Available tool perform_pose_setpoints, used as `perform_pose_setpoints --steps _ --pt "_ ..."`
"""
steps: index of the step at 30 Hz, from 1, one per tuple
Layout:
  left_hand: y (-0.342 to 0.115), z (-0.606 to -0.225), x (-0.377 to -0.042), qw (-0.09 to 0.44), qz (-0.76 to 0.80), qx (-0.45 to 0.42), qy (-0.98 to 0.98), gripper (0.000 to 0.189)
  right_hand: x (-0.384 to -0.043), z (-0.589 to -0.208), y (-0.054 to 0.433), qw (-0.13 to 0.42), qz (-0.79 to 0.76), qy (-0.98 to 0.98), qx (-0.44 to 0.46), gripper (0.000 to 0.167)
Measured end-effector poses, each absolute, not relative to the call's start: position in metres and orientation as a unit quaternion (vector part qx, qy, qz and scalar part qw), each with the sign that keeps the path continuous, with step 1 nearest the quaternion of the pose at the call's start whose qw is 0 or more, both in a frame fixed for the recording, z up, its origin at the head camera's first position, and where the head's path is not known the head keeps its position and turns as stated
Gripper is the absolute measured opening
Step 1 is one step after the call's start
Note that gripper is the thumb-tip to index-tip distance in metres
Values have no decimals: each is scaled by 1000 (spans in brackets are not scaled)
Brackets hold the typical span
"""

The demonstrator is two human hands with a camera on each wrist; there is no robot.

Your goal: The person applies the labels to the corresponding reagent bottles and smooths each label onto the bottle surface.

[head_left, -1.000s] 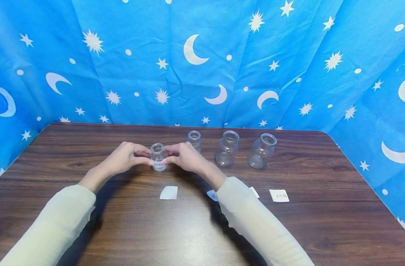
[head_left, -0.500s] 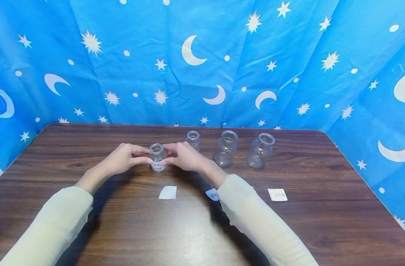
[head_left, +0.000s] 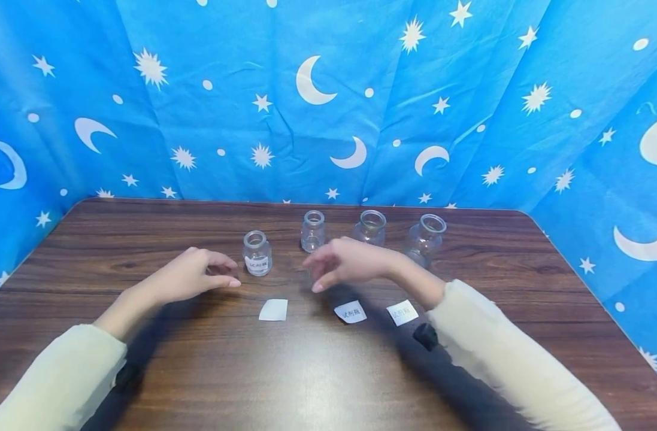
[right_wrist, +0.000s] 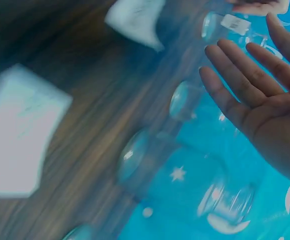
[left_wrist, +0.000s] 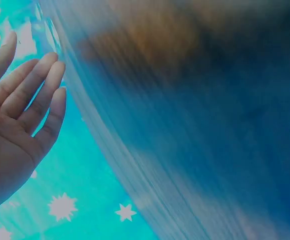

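Glass jar (head_left: pixel 257 254) stands labelled between your hands: left hand (head_left: pixel 190 277) and right hand (head_left: pixel 345 263) both loose, spread, holding nothing.

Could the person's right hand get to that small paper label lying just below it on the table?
Probably yes: the right hand hovers open, holding nothing, just above the paper label, which lies flat on the table with nothing covering it.

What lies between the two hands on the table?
In the head view, the labelled jar stands in the gap between the left hand and right hand, touched by neither. A blank white slip lies just nearer the camera.
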State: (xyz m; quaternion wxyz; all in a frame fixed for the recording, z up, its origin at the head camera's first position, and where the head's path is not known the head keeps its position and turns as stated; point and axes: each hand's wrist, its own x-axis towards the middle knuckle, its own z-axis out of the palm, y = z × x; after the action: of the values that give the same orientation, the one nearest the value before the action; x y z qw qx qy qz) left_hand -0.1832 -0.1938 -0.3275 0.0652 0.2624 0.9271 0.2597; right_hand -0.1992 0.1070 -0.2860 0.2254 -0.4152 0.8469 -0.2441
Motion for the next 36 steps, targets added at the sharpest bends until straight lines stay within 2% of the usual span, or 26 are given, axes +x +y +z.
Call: perform_pose_setpoints --steps 6,13,23,27,36 --pt "-175 -323 -164 74 274 297 912 34 -180 -298 144 230 -243 866 -372 42" --pt "-138 -317 -147 72 266 352 895 37 -168 -318 172 177 -245 879 -370 36" --pt "-81 -326 -137 74 266 377 884 36 -163 -338 172 109 -275 887 -353 18" --pt "-66 -332 -138 78 249 373 890 33 -161 -342 170 104 -282 887 -350 12" --pt "-43 -338 -138 74 229 352 905 30 -158 -345 171 111 -312 878 -346 10"
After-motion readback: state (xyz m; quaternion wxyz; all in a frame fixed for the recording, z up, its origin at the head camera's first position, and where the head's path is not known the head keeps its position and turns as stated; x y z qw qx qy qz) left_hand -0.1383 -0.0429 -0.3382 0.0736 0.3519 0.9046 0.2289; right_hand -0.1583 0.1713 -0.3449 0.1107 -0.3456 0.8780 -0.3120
